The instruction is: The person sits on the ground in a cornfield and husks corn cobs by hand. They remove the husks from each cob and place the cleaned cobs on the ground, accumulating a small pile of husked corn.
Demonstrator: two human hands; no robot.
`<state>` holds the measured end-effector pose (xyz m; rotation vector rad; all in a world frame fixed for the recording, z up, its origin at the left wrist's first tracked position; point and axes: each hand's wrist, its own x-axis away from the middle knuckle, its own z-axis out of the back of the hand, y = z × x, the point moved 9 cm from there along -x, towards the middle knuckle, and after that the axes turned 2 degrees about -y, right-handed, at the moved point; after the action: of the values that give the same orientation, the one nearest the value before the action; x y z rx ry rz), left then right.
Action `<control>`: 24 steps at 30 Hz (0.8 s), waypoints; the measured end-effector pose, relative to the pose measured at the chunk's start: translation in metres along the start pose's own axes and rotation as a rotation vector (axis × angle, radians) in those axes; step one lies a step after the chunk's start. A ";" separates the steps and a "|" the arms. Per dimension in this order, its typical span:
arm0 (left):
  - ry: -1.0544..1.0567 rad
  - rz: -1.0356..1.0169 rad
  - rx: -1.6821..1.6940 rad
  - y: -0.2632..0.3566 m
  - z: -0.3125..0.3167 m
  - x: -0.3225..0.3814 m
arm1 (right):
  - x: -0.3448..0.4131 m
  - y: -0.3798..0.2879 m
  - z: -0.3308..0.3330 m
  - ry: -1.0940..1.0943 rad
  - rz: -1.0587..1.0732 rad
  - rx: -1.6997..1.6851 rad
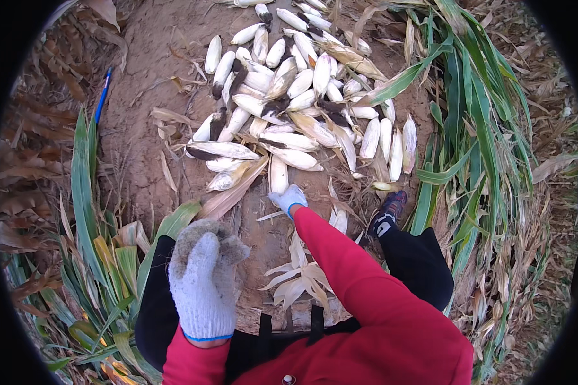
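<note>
A loose pile of corn ears (pixel 294 96), most in pale husks and some with dark silk, lies on the soil before me. My right hand (pixel 289 198), in a white knit glove with a blue cuff edge, reaches to the near side of the pile. Its fingers close around the near end of a pale ear of corn (pixel 278 175). Over my left knee I hold up my left hand (pixel 203 281), in a matching glove soiled at the fingers. Those fingers are curled, and no object shows in them; the palm is partly hidden.
Torn dry husks (pixel 302 281) lie on the ground between my legs. Green corn stalks and leaves (pixel 481 110) are heaped at the right, with more leaves (pixel 91 269) at the left. A blue pen-like stick (pixel 103 96) lies at the far left. My shoe (pixel 390 208) rests beside the pile.
</note>
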<state>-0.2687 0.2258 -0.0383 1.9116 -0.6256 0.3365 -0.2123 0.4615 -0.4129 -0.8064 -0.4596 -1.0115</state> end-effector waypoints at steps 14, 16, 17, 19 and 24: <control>-0.034 0.028 -0.123 -0.036 -0.006 -0.008 | 0.112 0.026 -0.018 -0.491 0.126 -0.771; -0.018 0.002 -0.212 -0.049 -0.002 -0.014 | 0.153 0.018 0.010 -0.418 0.194 -0.616; -0.018 -0.010 -0.260 -0.057 -0.001 -0.017 | 0.162 0.016 0.023 -0.346 0.261 -0.559; -0.039 -0.104 -0.534 -0.065 -0.002 -0.023 | 0.182 -0.004 0.048 -0.211 0.408 -0.437; -0.100 -0.132 -0.707 -0.098 -0.010 -0.040 | 0.270 -0.030 0.132 0.011 0.597 -0.324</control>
<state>-0.2458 0.2762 -0.1290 1.2823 -0.5806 -0.0691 -0.1076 0.4030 -0.1351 -1.1410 -0.0266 -0.5335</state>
